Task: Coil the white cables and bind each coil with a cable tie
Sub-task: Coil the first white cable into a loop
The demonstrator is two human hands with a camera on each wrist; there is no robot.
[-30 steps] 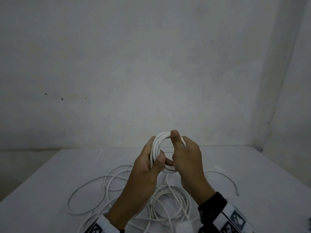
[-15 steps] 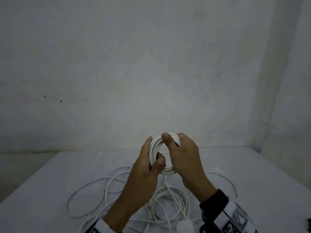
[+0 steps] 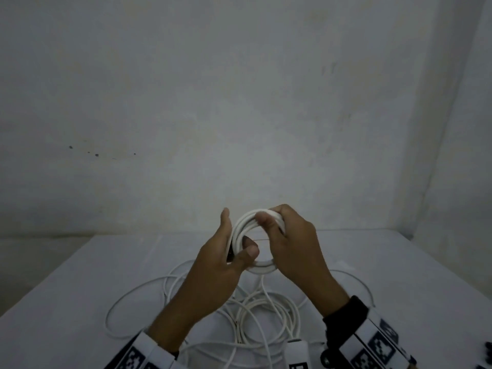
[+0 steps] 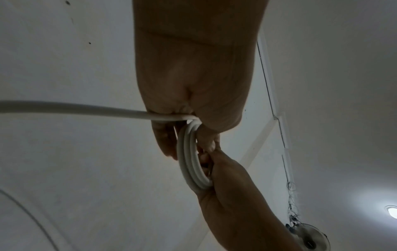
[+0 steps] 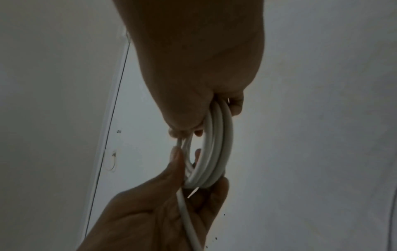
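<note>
Both hands hold a small white coil [image 3: 249, 237] above the table [image 3: 66, 302]. From the head view, my left hand [image 3: 221, 262] pinches its left side, my right hand [image 3: 290, 243] grips its top; loose cable [image 3: 255, 312] lies below. Wristbands [image 3: 378, 342] show black-and-white square patterns, no readable words.

Left wrist view: thumb and fingers [image 4: 165, 144] clamp the coil.

Right wrist view: fingers [image 5: 236, 105] wrap the strands.

Both hands were bare, the left hand [image 3: 213, 265] rising from a white wristband [image 3: 141, 355] printed with black square markers, the right hand [image 3: 292, 246] from a black cuff [image 3: 343, 318] followed by a similar white marker-printed band [image 3: 378, 344].
</note>
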